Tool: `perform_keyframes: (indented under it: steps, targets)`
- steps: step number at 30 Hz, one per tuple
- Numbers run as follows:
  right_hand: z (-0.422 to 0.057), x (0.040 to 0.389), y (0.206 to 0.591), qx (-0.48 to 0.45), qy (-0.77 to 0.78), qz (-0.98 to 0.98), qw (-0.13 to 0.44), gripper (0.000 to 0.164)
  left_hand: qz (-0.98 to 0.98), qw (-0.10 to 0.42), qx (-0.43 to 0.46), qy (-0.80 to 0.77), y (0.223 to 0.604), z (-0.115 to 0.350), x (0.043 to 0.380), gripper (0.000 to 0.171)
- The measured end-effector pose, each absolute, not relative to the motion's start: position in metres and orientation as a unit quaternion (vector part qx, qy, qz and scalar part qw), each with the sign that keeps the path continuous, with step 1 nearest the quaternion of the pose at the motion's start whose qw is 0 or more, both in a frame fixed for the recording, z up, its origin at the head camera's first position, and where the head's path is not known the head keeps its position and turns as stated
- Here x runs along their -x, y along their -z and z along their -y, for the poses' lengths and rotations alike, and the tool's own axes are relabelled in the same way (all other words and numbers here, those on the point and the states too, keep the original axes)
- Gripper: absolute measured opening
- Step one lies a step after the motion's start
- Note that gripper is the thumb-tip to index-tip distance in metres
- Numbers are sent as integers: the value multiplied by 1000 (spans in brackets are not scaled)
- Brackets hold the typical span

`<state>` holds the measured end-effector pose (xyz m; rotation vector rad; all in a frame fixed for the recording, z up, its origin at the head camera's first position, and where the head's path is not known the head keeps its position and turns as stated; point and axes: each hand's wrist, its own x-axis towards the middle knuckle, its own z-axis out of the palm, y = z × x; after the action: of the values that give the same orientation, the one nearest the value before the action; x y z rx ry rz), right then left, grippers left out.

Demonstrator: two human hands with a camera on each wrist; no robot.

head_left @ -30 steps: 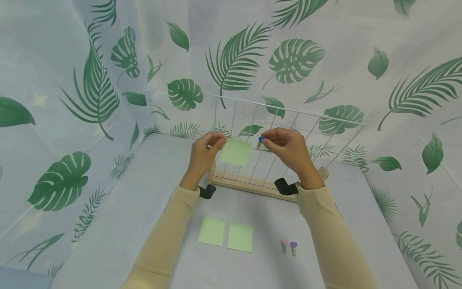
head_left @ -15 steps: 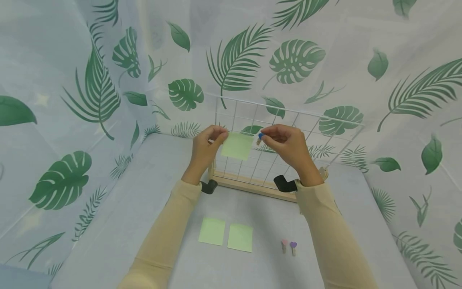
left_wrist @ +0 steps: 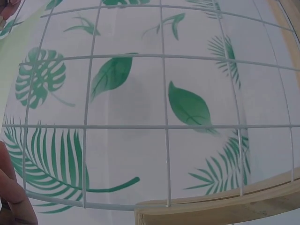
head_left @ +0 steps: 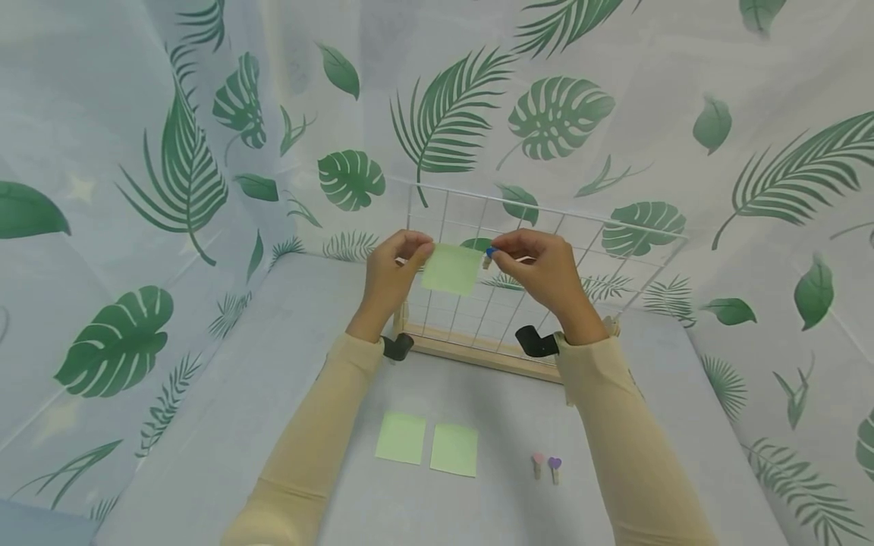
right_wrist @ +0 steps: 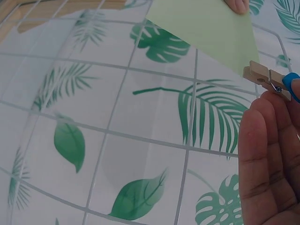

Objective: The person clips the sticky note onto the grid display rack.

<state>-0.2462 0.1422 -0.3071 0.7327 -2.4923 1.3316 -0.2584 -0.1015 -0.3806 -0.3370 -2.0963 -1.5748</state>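
Observation:
By its upper left corner, a pale green paper note [head_left: 451, 271] is pinched between the thumb and fingers of my left hand [head_left: 391, 280]. It hangs in front of a white wire grid [left_wrist: 164, 126]. My right hand [head_left: 545, 271] pinches a small wooden clothespin [right_wrist: 258, 75] by its blue end. In the right wrist view the clothespin's wooden tip is right at the note's corner; I cannot tell whether they touch. Only bits of left-hand fingers [left_wrist: 13, 197] show in the left wrist view.
The grid stands in a wooden base [head_left: 485, 358] at the back of the table. Nearer lie two green notes [head_left: 400, 438], side by side, and two clothespins, one with a pink heart [head_left: 538, 459], one with a purple heart [head_left: 555, 462]. Leaf-print cloth hangs behind.
Both hands have risen a little against the grid, taking the note and the clothespin along. The gap between clothespin and note has narrowed. Things on the table stay put.

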Motion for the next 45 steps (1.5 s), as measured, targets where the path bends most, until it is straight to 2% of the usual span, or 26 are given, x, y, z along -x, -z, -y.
perform_keyframes:
  steps: [12, 33, 45]
  targets:
    - [-136, 252, 303, -252, -445, 852, 114, 13, 767, 254, 125, 575, 376, 102, 263, 19]
    - [-124, 255, 295, -243, -427, 855, 164, 12, 752, 263, 126, 591, 371, 99, 271, 19]
    - [-114, 256, 287, -244, -435, 852, 160, 11, 744, 260, 134, 601, 365, 99, 275, 18]
